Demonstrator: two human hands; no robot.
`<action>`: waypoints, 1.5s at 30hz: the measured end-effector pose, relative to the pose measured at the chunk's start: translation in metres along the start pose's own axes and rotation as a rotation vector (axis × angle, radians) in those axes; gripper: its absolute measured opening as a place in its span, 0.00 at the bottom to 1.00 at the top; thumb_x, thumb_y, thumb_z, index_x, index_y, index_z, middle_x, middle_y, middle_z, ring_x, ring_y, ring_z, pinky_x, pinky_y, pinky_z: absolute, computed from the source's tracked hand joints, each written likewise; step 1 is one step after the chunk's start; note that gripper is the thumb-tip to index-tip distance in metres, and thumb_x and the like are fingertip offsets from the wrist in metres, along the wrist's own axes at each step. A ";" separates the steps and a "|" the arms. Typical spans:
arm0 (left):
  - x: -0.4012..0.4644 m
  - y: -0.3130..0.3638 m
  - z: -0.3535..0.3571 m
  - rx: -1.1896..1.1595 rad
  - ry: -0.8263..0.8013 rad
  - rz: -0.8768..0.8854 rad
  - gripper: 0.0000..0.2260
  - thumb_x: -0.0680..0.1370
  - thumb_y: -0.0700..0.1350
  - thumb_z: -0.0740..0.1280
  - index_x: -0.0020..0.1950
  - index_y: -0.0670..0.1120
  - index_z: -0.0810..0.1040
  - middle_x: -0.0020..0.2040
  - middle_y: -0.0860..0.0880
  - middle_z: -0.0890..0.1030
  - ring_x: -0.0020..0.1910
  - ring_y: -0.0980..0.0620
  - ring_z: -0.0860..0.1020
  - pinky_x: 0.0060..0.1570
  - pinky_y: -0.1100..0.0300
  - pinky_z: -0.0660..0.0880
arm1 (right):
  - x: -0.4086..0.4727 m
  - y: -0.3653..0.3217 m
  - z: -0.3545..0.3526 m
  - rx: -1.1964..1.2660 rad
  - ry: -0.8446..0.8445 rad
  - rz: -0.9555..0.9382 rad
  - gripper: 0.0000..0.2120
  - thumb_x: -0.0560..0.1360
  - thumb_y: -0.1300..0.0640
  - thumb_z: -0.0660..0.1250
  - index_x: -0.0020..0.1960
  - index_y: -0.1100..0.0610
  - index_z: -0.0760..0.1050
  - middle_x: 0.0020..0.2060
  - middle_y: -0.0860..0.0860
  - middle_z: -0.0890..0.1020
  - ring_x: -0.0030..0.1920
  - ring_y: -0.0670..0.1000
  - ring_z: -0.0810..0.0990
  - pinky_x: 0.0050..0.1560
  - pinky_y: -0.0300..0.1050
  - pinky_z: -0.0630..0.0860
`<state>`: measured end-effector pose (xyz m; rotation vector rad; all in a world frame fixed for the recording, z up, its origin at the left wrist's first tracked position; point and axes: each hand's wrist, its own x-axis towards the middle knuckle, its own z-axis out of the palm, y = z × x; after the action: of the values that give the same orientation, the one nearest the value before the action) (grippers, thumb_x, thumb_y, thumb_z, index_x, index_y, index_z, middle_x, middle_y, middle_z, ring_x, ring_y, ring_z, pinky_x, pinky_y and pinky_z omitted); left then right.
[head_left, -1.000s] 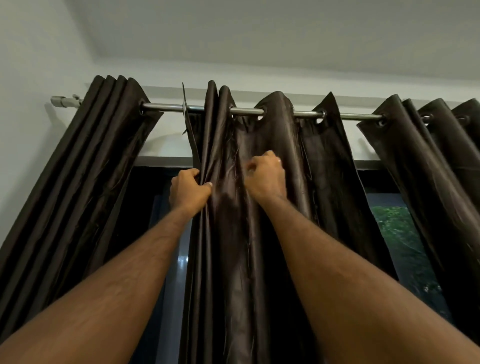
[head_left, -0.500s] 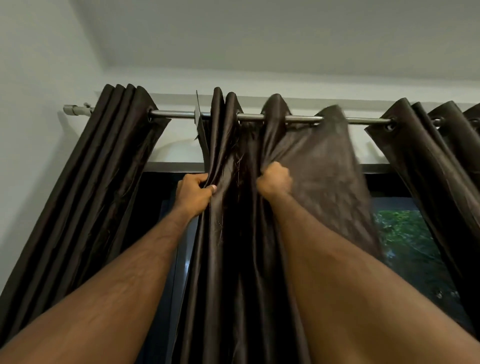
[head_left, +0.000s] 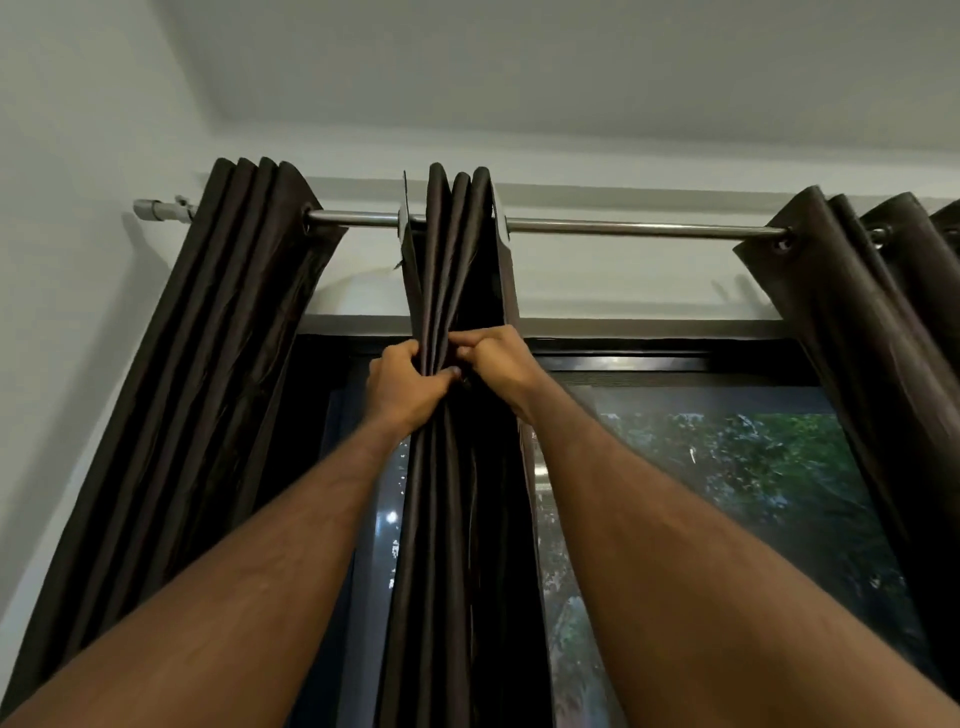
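Observation:
A dark brown middle curtain (head_left: 457, 249) hangs by eyelets from a steel rod (head_left: 634, 227), gathered into a narrow bunch of folds. My left hand (head_left: 402, 387) grips the bunch from its left side, fingers curled round the fabric. My right hand (head_left: 493, 364) grips the same bunch from its right side, knuckles up, almost touching the left hand. Both arms reach up from the bottom of the view.
A gathered left curtain (head_left: 208, 364) hangs near the rod's end by the left wall. A right curtain (head_left: 872, 322) hangs at the far right. Behind is a dark-framed window (head_left: 701, 493) showing green trees. The white ceiling is close above.
The middle curtain was spread wide to the right; my right hand has pushed its folds left along the rod into a tight bunch, uncovering the window. Both hands now sit close together.

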<state>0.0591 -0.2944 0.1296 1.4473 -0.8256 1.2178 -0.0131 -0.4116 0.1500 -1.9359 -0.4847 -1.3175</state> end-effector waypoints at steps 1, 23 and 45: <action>-0.001 -0.001 0.002 0.040 -0.011 -0.019 0.16 0.69 0.52 0.77 0.54 0.48 0.82 0.49 0.47 0.84 0.50 0.47 0.81 0.52 0.53 0.79 | -0.005 0.003 -0.008 -0.052 0.098 -0.040 0.18 0.75 0.66 0.61 0.60 0.56 0.83 0.57 0.54 0.83 0.59 0.55 0.81 0.66 0.53 0.76; 0.015 -0.029 -0.036 -0.064 -0.232 0.111 0.20 0.76 0.34 0.66 0.65 0.48 0.80 0.49 0.47 0.84 0.49 0.50 0.81 0.50 0.59 0.76 | 0.022 -0.003 0.062 -0.404 0.224 0.023 0.13 0.77 0.57 0.65 0.60 0.61 0.78 0.57 0.62 0.81 0.57 0.64 0.79 0.56 0.53 0.77; -0.174 -0.084 -0.036 -0.587 -0.140 -0.290 0.14 0.84 0.46 0.60 0.49 0.43 0.83 0.45 0.45 0.85 0.44 0.51 0.83 0.48 0.51 0.80 | -0.159 0.075 0.096 -0.064 0.197 -0.240 0.16 0.82 0.53 0.59 0.69 0.50 0.66 0.37 0.50 0.80 0.33 0.47 0.80 0.34 0.49 0.79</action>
<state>0.0841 -0.2587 -0.0621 1.1205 -0.9332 0.5889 0.0333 -0.3744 -0.0409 -1.8166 -0.5961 -1.6754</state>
